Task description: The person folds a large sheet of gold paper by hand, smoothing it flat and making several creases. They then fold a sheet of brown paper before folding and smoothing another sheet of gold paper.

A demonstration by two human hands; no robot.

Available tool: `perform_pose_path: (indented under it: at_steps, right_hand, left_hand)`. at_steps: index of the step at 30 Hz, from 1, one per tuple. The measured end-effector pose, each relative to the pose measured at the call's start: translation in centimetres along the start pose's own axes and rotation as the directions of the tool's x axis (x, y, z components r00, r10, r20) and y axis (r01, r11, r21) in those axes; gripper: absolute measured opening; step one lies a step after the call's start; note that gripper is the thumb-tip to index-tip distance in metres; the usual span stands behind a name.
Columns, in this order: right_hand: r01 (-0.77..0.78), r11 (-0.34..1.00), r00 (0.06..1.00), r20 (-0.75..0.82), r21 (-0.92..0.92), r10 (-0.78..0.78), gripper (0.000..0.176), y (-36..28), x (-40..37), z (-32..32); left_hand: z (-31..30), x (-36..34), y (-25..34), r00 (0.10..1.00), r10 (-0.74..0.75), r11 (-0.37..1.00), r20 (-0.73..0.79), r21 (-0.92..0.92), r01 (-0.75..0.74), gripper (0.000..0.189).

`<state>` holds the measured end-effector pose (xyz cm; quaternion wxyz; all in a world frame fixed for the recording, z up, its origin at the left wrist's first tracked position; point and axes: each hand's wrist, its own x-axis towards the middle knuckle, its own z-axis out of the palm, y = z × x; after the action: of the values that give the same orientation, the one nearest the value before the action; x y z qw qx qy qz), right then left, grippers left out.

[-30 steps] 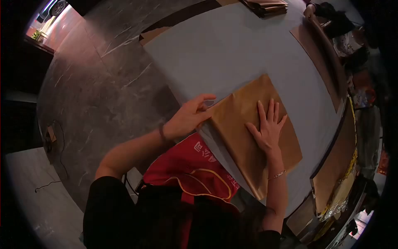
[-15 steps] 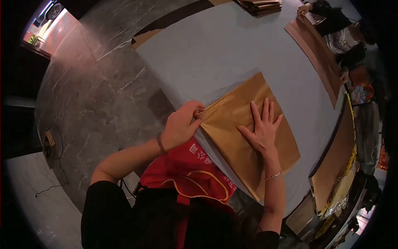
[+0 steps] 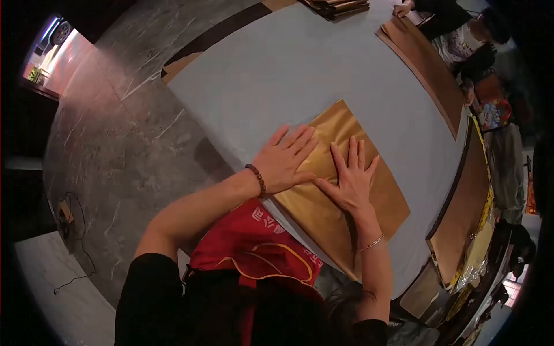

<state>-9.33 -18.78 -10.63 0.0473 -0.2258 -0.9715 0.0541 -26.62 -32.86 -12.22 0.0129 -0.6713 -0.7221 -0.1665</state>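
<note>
A gold, slightly shiny folded sheet (image 3: 323, 213), cloth or film, lies on the grey-white table top (image 3: 259, 75) in front of me. My left hand (image 3: 287, 160) rests flat over its left end, fingers stretched out and covering that corner. Beside it, my right hand (image 3: 351, 180) lies on the middle of the sheet with the fingers spread. The two thumbs come close together. Faint creases run across the gold surface between and around the hands.
Across the table a co-worker (image 3: 456, 46) holds a long brown folded sheet (image 3: 424, 69). A stack of folded brown sheets (image 3: 334, 8) lies at the far edge. To the right is a brown panel (image 3: 461, 225) with yellow edging. Marble-patterned floor (image 3: 138, 144) spreads to the left.
My left hand has let go of the sheet's left corner and now lies flat on it, further right. My right hand stays spread on the sheet. The view has shifted slightly.
</note>
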Motion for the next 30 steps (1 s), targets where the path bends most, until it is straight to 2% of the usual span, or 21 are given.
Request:
perform_pose_path:
  at_steps: [1,3,7,8,11,12,14,17,18,20,21,23,26,28,30]
  right_hand:
    - [0.017,1.0,1.0,-0.021,0.016,-0.017,0.086,0.0,-0.1,0.0]
    - [0.004,1.0,1.0,-0.008,0.021,-0.004,0.086,-0.2,-0.3,-0.2]
    - [0.004,1.0,1.0,0.005,0.005,-0.004,0.088,0.1,-0.2,-0.1]
    - [-0.003,1.0,1.0,0.003,0.002,0.003,0.088,0.0,-0.2,-0.1]
    - [-0.009,1.0,1.0,-0.024,-0.001,0.009,0.087,0.1,-0.2,0.3]
    - [-0.022,1.0,0.999,-0.031,-0.003,0.022,0.087,0.1,-0.2,0.2]
    - [-0.016,1.0,1.0,-0.021,-0.002,0.016,0.085,0.0,-0.2,-0.1]
    - [-0.027,0.999,1.0,-0.005,0.032,0.027,0.084,0.0,-0.2,-0.4]
    - [-0.012,0.999,0.999,-0.05,0.038,0.013,0.083,0.2,-0.2,-0.1]
    - [-0.015,0.998,0.994,-0.111,0.063,0.022,0.083,0.3,-0.4,0.6]
    - [-0.009,0.998,0.994,-0.111,0.054,0.015,0.085,0.5,-0.5,0.6]
    - [-0.057,0.996,0.994,-0.094,0.064,0.063,0.088,0.6,-0.5,0.8]
    - [-0.169,0.98,0.973,-0.144,0.104,0.183,0.078,0.8,-1.0,1.5]
    - [-0.254,0.962,0.951,-0.154,0.096,0.267,0.072,1.3,-2.0,1.6]
    - [-0.455,0.887,0.87,-0.174,0.08,0.462,0.073,2.3,-3.9,1.7]
  left_hand:
    - [-0.2,-0.7,-0.5,1.0,0.009,1.0,0.01,-0.003,-0.009,0.076]
    - [-0.7,-1.5,-1.3,0.99,-0.137,0.986,-0.006,0.099,0.137,0.075]
    - [-1.4,0.7,-0.2,0.996,-0.09,0.992,-0.021,0.086,0.092,0.073]
    - [-1.8,2.6,0.5,0.998,-0.052,0.998,0.019,-0.04,0.053,0.073]
    - [0.4,7.8,1.3,0.997,0.034,0.989,0.062,-0.146,-0.025,0.074]
    - [1.4,8.9,1.1,0.994,0.019,0.996,0.105,-0.091,-0.009,0.073]
    - [3.1,9.4,0.2,0.999,0.034,0.999,-0.024,0.008,-0.034,0.071]
    - [3.5,9.5,0.2,1.0,-0.009,1.0,0.012,0.008,0.009,0.068]
    - [3.4,9.5,0.5,0.999,-0.027,1.0,-0.017,-0.012,0.027,0.065]
    - [2.9,9.6,0.5,1.0,-0.02,0.997,0.014,0.073,0.019,0.061]
    - [3.0,9.6,0.6,1.0,-0.027,0.999,0.004,0.042,0.027,0.058]
    - [3.4,9.7,0.5,0.999,-0.034,0.999,-0.019,0.039,0.035,0.056]
    - [3.5,9.6,0.6,1.0,-0.024,0.995,0.016,0.099,0.023,0.056]
    - [3.7,9.9,0.7,1.0,-0.015,0.997,0.003,0.076,0.014,0.057]
    - [3.6,9.7,0.6,1.0,-0.007,0.994,-0.025,0.11,0.01,0.056]
